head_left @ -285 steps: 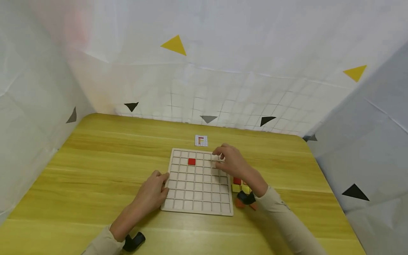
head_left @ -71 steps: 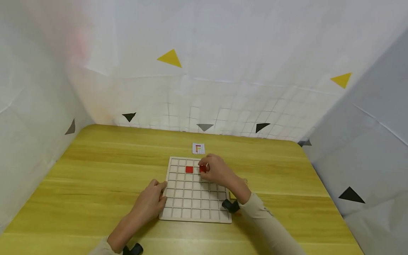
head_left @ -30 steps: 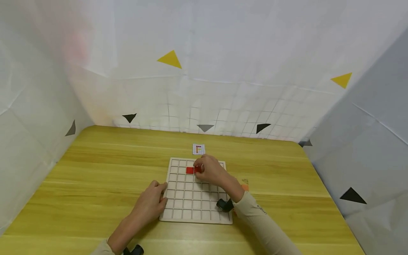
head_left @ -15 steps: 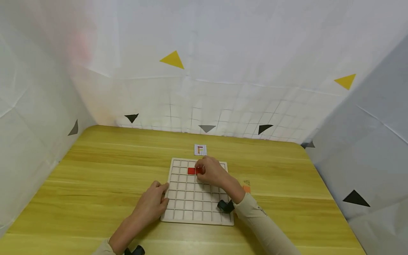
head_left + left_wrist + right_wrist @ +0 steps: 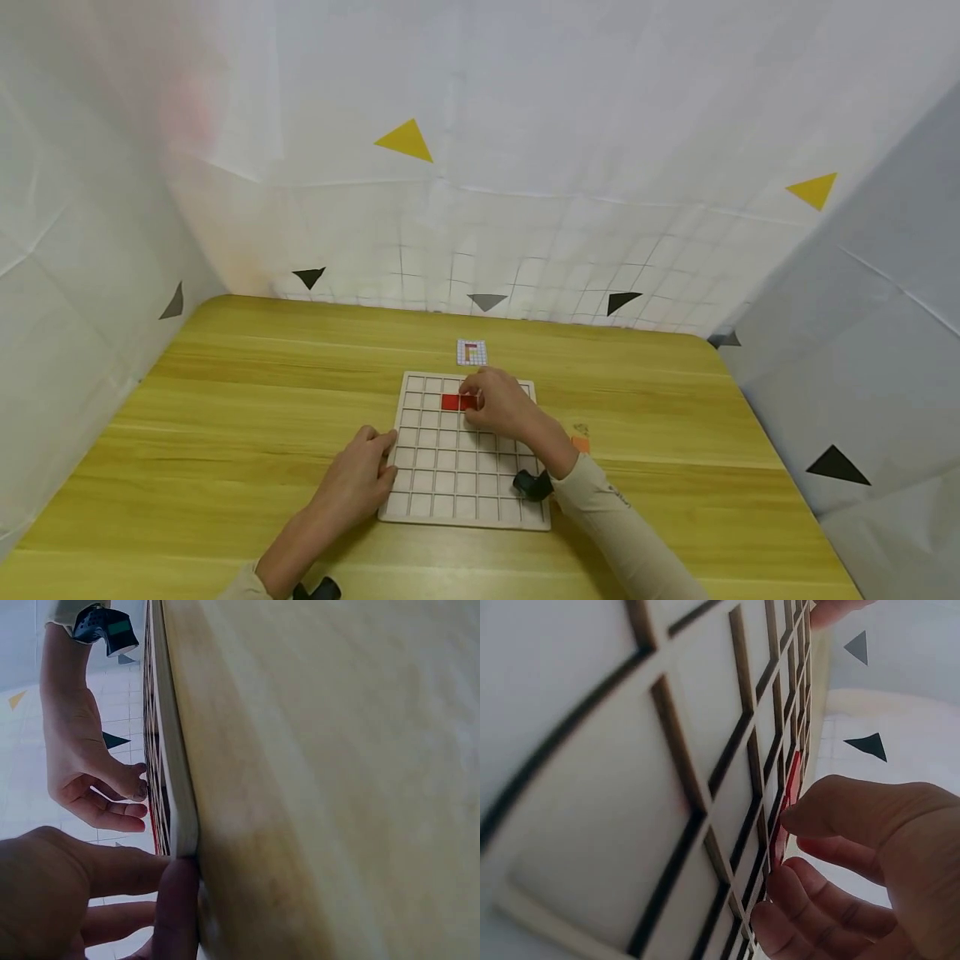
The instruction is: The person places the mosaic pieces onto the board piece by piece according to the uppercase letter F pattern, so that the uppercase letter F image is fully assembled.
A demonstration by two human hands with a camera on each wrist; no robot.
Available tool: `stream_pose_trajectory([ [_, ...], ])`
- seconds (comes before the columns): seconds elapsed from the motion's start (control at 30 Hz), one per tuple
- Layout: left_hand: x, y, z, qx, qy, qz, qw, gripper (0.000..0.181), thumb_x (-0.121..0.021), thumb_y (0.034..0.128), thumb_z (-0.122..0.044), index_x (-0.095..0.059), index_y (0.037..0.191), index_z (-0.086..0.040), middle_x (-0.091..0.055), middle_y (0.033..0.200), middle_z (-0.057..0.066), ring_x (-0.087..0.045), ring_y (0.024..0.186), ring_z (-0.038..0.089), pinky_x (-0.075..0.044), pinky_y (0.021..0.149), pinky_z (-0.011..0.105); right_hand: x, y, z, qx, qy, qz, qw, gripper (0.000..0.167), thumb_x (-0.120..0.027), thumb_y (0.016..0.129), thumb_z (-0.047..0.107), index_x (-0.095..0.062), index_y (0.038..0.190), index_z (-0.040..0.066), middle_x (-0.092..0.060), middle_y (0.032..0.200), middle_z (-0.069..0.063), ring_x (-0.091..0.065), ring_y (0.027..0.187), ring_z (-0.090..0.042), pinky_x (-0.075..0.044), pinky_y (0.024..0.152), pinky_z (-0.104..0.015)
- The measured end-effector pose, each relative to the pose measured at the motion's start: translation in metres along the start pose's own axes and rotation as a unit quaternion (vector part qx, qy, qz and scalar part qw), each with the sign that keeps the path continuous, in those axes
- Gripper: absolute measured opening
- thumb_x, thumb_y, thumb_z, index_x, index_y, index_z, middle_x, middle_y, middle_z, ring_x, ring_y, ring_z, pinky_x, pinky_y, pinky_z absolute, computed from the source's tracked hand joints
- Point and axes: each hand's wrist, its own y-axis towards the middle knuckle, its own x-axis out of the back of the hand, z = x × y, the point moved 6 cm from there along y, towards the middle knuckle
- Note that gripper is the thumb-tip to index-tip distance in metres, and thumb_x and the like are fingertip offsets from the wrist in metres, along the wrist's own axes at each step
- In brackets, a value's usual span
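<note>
A pale wooden grid board (image 5: pixel 446 483) lies on the table. My left hand (image 5: pixel 354 475) holds its left edge; in the left wrist view my fingertips (image 5: pixel 178 881) grip the rim near a corner. One red square tile (image 5: pixel 450 402) sits in a cell of the second row from the back. Just right of it lies another red tile (image 5: pixel 468 402), level with the first and partly covered by my fingers. My right hand (image 5: pixel 502 404) pinches this second tile at its sides. In the right wrist view the thumb touches the red tile (image 5: pixel 784 825).
A small printed card (image 5: pixel 472 352) with a coloured pattern on a grid lies behind the board. To the right of the board an orange tile (image 5: pixel 581 443) shows past my right forearm, which hides other tiles. White sheets (image 5: pixel 525 208) stand around the table.
Over the earlier frames, my right hand has brought a second red tile leftward to the cell beside the first. Since half a second ago that tile looks flatter. My left hand stays at the edge.
</note>
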Motion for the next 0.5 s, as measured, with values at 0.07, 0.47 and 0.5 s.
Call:
stream_pose_trajectory([
  [0.07, -0.001, 0.0, 0.0, 0.0, 0.001, 0.0, 1.0, 0.049, -0.073, 0.0853, -0.002, -0.061, 0.132, 0.007, -0.048, 0.092, 0.004, -0.043, 0.066, 0.013, -0.036, 0.054, 0.026, 0.002, -0.002, 0.0, -0.001, 0.0, -0.006, 1.0, 0.024, -0.074, 0.082, 0.007, -0.076, 0.106, 0.006, -0.066, 0.098, -0.005, -0.058, 0.075, -0.013, -0.05, 0.067, -0.03],
  [0.47, 0.0, -0.001, 0.002, 0.001, 0.008, -0.001, 1.0, 0.049, -0.073, 0.0856, -0.001, -0.06, 0.133, 0.007, -0.047, 0.091, 0.004, -0.042, 0.066, 0.013, -0.035, 0.053, 0.025, 0.017, -0.007, 0.004, 0.014, -0.007, -0.013, 0.9998, 0.02, -0.071, 0.087, 0.005, -0.075, 0.106, 0.002, -0.065, 0.1, -0.01, -0.064, 0.082, -0.02, -0.053, 0.07, -0.032],
  [0.5, -0.001, -0.001, 0.002, 0.0, 0.009, 0.0, 1.0, 0.049, -0.073, 0.0856, -0.001, -0.06, 0.133, 0.007, -0.047, 0.091, 0.004, -0.042, 0.066, 0.013, -0.035, 0.053, 0.026, 0.019, -0.008, 0.002, 0.011, -0.008, -0.013, 0.9998, 0.02, -0.071, 0.087, 0.006, -0.075, 0.106, 0.002, -0.065, 0.1, -0.01, -0.064, 0.082, -0.019, -0.053, 0.071, -0.032],
])
